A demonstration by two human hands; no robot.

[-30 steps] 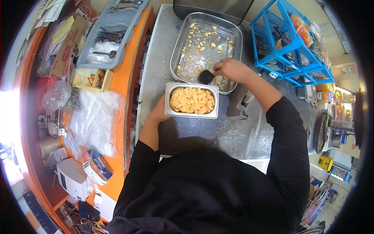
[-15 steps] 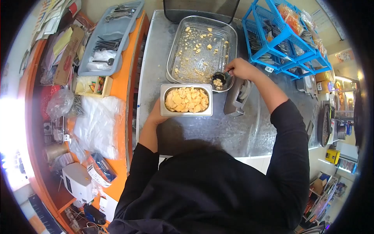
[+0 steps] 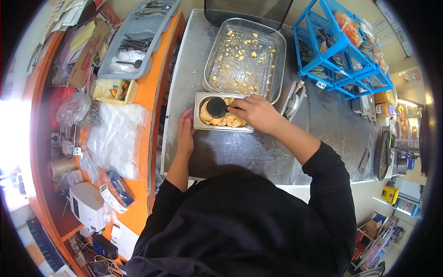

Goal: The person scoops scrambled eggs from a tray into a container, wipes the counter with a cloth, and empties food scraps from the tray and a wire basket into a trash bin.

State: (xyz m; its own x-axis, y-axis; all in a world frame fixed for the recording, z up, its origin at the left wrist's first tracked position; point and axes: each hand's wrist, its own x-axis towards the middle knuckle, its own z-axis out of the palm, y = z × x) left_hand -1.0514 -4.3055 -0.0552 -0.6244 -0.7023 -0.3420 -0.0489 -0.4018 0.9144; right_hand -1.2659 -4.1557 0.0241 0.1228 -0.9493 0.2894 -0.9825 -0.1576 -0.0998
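Over the worktop (image 3: 314, 147), a mesh basket (image 3: 280, 64) lies just beyond a steel tub (image 3: 224, 128) of yellow pieces (image 3: 230, 121). Left of the tub, the left hand (image 3: 185, 133) has fingers loosely extended; at its right side, the right hand (image 3: 258, 113) grips a black scoop (image 3: 216, 107).

Wire tray (image 3: 278, 64) on desk (image 3: 258, 157), behind tub (image 3: 221, 129); food pieces (image 3: 226, 121) in both. Scoop (image 3: 216, 107) over tub. Rack (image 3: 324, 57) right of tray, cutlery bin (image 3: 142, 28) left of desk.

Black scoop (image 3: 216, 107), pale yellow pieces (image 3: 226, 122), silver basket (image 3: 279, 60) (mesh-patterned), blue rack (image 3: 326, 57)
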